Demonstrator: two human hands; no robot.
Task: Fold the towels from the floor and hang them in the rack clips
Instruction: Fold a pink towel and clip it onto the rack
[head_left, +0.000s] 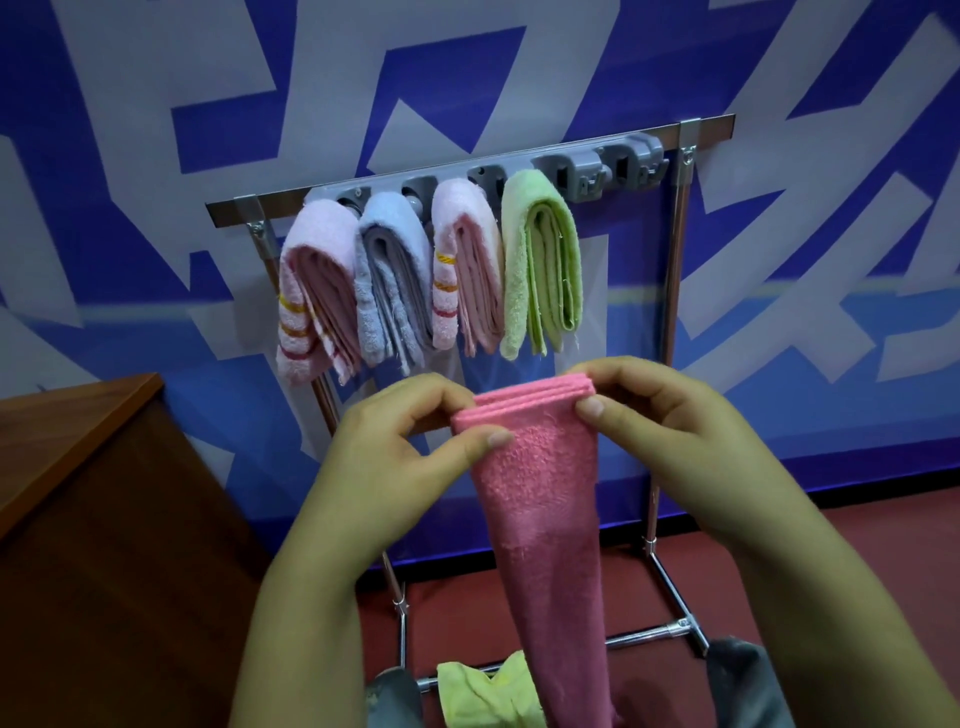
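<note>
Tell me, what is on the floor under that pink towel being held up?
A crumpled yellow towel lies on the red floor by the rack's lower bar. The pink towel, held by both hands, hides whatever lies behind its hanging end.

Your two hands hold the folded towel (540, 478) in front of the rack (675, 260), where four towels hang side by side from its left clips, the two right clips (613, 169) free, another towel (483, 696) on the floor (857, 561) below.
</note>
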